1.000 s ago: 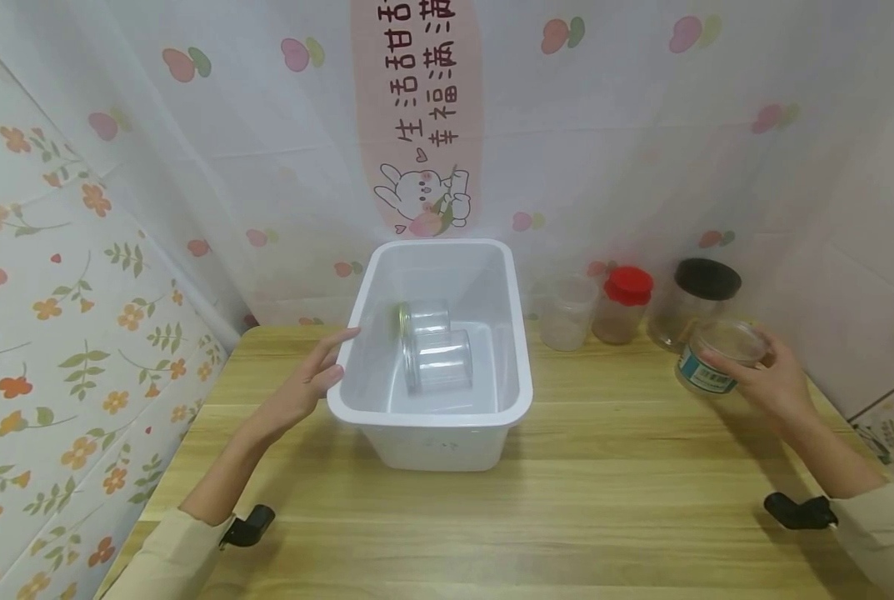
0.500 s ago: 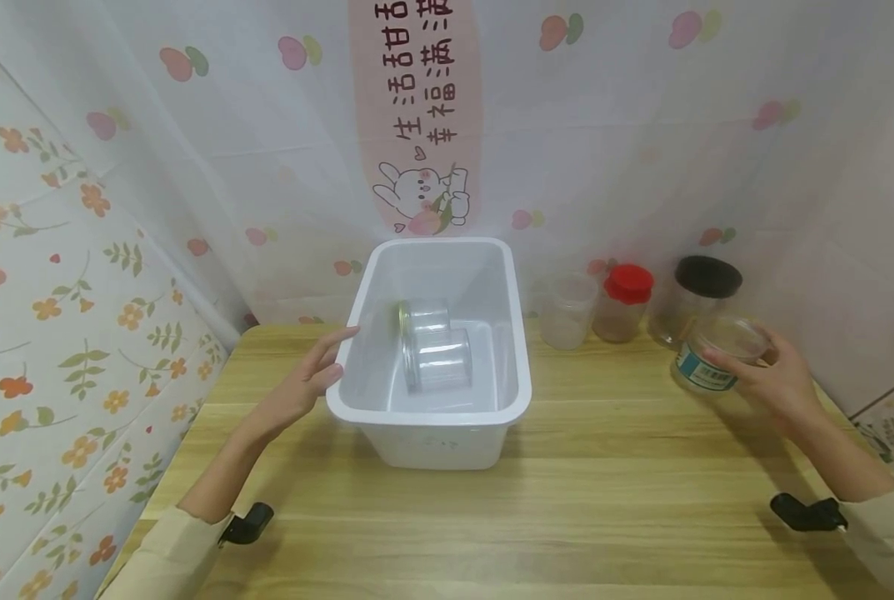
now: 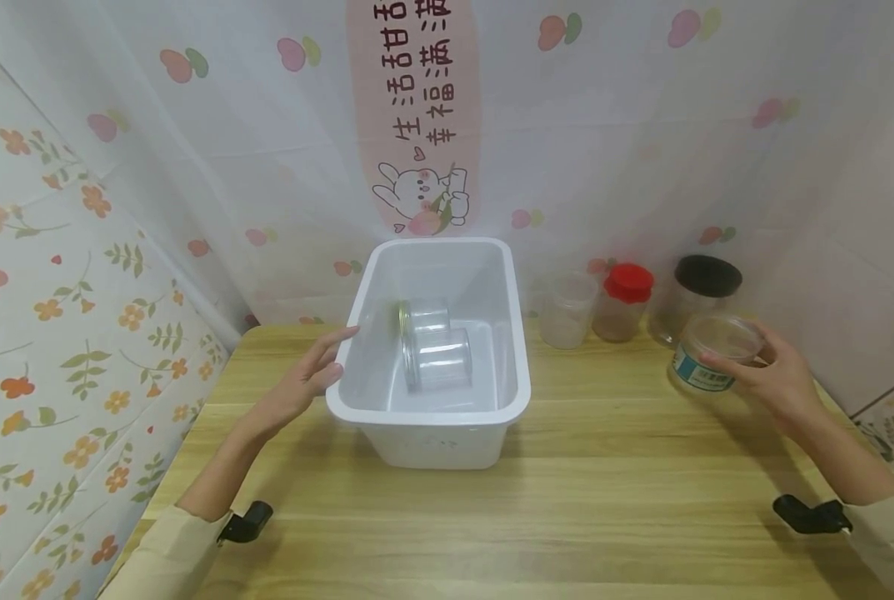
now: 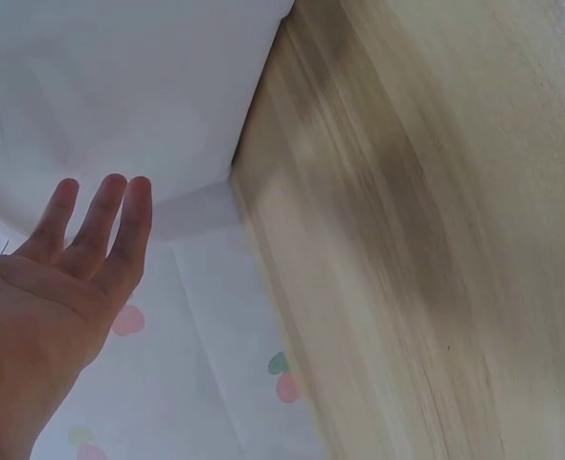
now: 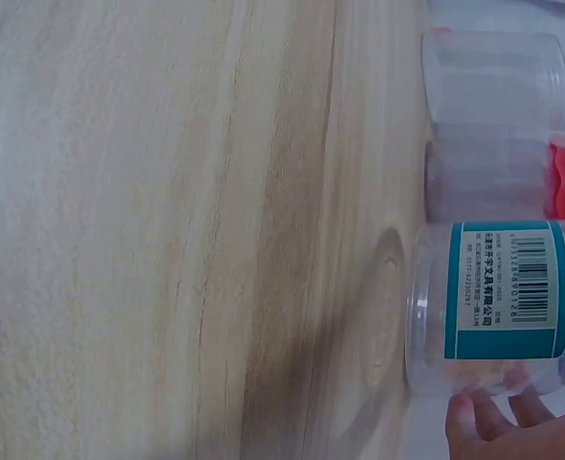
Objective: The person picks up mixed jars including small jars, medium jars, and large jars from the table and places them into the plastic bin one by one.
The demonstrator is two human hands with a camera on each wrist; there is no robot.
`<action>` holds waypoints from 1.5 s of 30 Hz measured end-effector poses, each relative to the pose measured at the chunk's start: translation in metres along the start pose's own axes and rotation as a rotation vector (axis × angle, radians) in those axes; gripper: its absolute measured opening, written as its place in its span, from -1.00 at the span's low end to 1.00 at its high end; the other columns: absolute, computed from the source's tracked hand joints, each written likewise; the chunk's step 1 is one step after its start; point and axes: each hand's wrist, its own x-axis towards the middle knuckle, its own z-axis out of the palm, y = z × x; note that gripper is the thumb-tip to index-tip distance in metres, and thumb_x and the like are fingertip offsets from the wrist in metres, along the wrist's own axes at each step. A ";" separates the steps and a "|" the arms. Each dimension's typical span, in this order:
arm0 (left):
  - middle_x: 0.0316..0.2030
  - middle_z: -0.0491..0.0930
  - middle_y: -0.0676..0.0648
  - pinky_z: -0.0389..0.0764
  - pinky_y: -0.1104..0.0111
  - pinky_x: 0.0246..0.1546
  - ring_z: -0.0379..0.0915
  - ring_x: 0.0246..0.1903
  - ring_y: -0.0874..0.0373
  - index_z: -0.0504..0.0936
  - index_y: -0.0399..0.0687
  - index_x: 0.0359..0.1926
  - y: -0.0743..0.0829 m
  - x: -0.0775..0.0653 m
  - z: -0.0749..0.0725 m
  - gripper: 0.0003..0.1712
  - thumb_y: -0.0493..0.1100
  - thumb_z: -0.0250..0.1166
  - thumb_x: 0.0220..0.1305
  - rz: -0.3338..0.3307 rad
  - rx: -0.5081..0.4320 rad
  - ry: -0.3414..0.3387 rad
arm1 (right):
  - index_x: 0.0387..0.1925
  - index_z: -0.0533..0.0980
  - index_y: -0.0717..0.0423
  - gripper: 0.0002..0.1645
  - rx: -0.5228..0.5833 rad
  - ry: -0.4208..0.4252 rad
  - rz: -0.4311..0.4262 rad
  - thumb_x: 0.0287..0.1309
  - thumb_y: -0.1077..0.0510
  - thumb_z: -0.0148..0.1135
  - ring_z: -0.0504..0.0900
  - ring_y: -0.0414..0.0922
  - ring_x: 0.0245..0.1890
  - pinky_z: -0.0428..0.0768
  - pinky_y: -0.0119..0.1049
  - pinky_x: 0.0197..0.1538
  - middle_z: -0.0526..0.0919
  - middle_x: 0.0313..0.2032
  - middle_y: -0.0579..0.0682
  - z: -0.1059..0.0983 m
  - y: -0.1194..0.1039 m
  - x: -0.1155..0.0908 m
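Note:
My right hand (image 3: 780,383) grips a clear round jar (image 3: 705,371) with a teal and white barcode label (image 5: 508,287), at the right of the table. The thumb lies across its near side, while the other fingers are mostly hidden behind it in the head view. My left hand (image 3: 304,385) is at the left side of a white plastic tub (image 3: 435,419), its fairly straight fingers against the rim and outer wall. Inside the tub, two clear jars (image 3: 445,360) lie on their sides, one with a gold-coloured rim (image 3: 404,318).
Along the back of the wooden table (image 3: 447,533), right of the tub, stand a clear jar (image 3: 566,317), a red-lidded jar (image 3: 628,292) and a black-lidded jar (image 3: 707,277). A patterned curtain (image 3: 604,125) hangs close behind them.
The labelled jar has shifted slightly left with my right hand. My left hand and the tub have stayed where they were.

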 end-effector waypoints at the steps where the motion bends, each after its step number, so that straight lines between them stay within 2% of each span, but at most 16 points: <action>1: 0.47 0.13 -0.34 0.46 -0.01 0.08 0.32 0.24 -0.28 0.08 0.09 0.57 0.000 0.000 -0.001 -0.41 -0.15 -0.09 0.62 -0.002 -0.002 -0.003 | 0.52 0.24 -0.10 -0.14 -0.003 -0.001 -0.002 0.28 0.23 0.39 0.50 -0.35 -0.11 0.57 -0.47 -0.24 0.45 0.07 -0.15 0.000 -0.001 0.000; 8: 0.51 0.11 -0.23 0.35 -0.18 0.15 0.24 0.34 -0.26 0.14 0.10 0.59 0.004 -0.001 -0.005 -0.37 -0.16 0.00 0.58 -0.025 -0.036 -0.014 | 0.45 0.30 -0.16 -0.19 -0.039 -0.015 -0.014 0.26 0.20 0.43 0.56 -0.37 -0.18 0.54 -0.47 -0.24 0.51 -0.01 -0.25 0.000 -0.006 -0.003; 15: 0.52 0.12 -0.16 0.29 -0.20 0.19 0.20 0.38 -0.20 0.20 0.10 0.58 0.008 -0.001 -0.006 -0.35 -0.17 0.09 0.55 -0.052 -0.050 0.007 | 0.49 0.27 -0.14 -0.15 -0.109 -0.034 -0.037 0.26 0.17 0.43 0.49 -0.38 -0.13 0.48 -0.52 -0.24 0.41 0.10 -0.13 0.005 -0.011 -0.004; 19: 0.51 0.13 -0.16 0.29 -0.20 0.20 0.20 0.38 -0.20 0.21 0.08 0.57 0.008 -0.001 -0.005 -0.35 -0.18 0.11 0.54 -0.045 -0.049 0.016 | 0.51 0.26 -0.14 -0.13 -0.118 -0.052 -0.052 0.26 0.17 0.44 0.50 -0.41 -0.10 0.48 -0.52 -0.23 0.42 0.13 -0.07 0.006 -0.015 -0.004; 26: 0.52 0.13 -0.15 0.26 -0.23 0.20 0.18 0.39 -0.22 0.23 0.08 0.56 0.008 -0.002 -0.005 -0.35 -0.17 0.12 0.53 -0.046 -0.027 0.034 | 0.53 0.24 -0.09 -0.10 -0.121 -0.089 -0.071 0.24 0.16 0.45 0.51 -0.34 -0.05 0.46 -0.53 -0.15 0.43 0.19 0.03 0.015 -0.028 -0.005; 36: 0.50 0.17 -0.19 0.31 -0.21 0.18 0.26 0.35 -0.24 0.23 0.08 0.56 0.008 -0.001 -0.004 -0.35 -0.19 0.12 0.53 -0.038 -0.027 0.038 | 0.53 0.25 -0.04 -0.05 -0.117 -0.106 -0.122 0.19 0.21 0.49 0.46 -0.32 0.02 0.45 -0.55 -0.13 0.47 0.17 -0.09 0.021 -0.033 -0.001; 41: 0.49 0.18 -0.21 0.34 -0.19 0.16 0.27 0.34 -0.27 0.23 0.06 0.56 0.006 -0.001 -0.004 -0.36 -0.20 0.11 0.53 -0.033 -0.023 0.042 | 0.52 0.25 -0.03 -0.04 -0.102 -0.101 -0.114 0.16 0.24 0.50 0.46 -0.39 0.02 0.45 -0.57 -0.11 0.48 0.19 -0.08 0.024 -0.036 0.000; 45: 0.48 0.18 -0.25 0.35 -0.20 0.15 0.27 0.33 -0.31 0.23 0.03 0.55 0.005 -0.001 -0.004 -0.37 -0.21 0.10 0.53 -0.020 -0.009 0.044 | 0.52 0.25 -0.06 -0.03 -0.104 -0.105 -0.116 0.16 0.22 0.51 0.47 -0.37 0.04 0.45 -0.57 -0.09 0.48 0.19 -0.10 0.027 -0.039 -0.001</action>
